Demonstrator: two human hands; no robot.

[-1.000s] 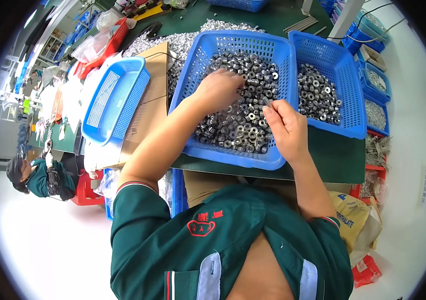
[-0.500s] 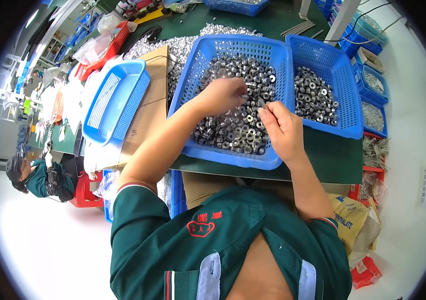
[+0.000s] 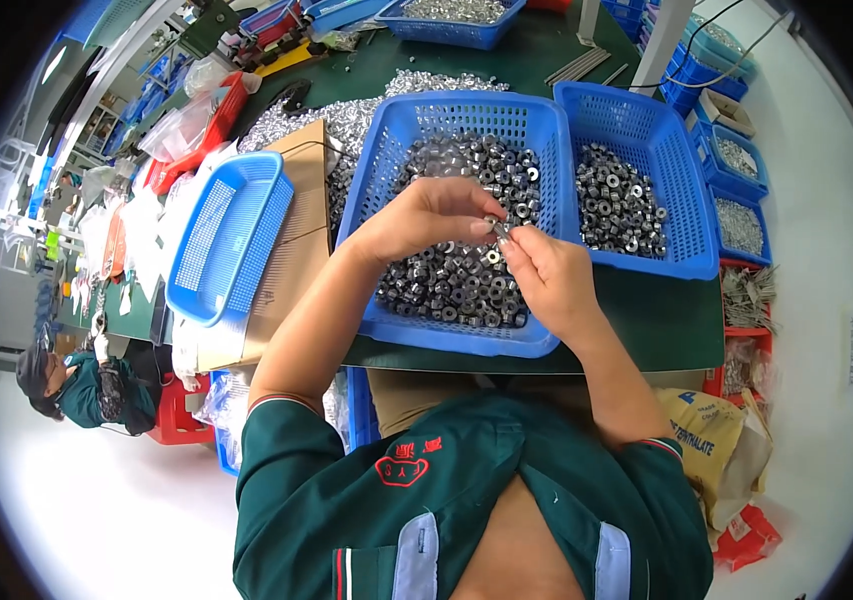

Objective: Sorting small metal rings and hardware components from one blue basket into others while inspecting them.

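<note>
Over a blue plastic basket (image 3: pixel 458 338) full of small metal rings (image 3: pixel 443 290), my two hands meet fingertip to fingertip. My left hand (image 3: pixel 426 215) pinches a small ring-shaped metal piece (image 3: pixel 492 225) between thumb and fingers. My right hand (image 3: pixel 554 278) is closed on a short, thin metal pin (image 3: pixel 502 236), its end touching or right beside the piece. Whether the pin passes into the ring's hole cannot be made out. To the right, a second blue basket (image 3: pixel 686 220) holds more of the same kind of rings.
Shiny small parts (image 3: pixel 351 120) lie heaped behind the baskets. At left, an empty blue basket (image 3: pixel 191 285) rests on cardboard (image 3: pixel 281 260). Metal rods (image 3: pixel 578 64) lie at the back right. Stacked bins (image 3: pixel 741 195) stand beyond the table's right edge. Another person (image 3: pixel 96 385) sits far left.
My left hand has come up from among the rings, toward the right hand, with a ring-shaped piece in its fingers. The right hand has shifted slightly left, still gripping the pin.
</note>
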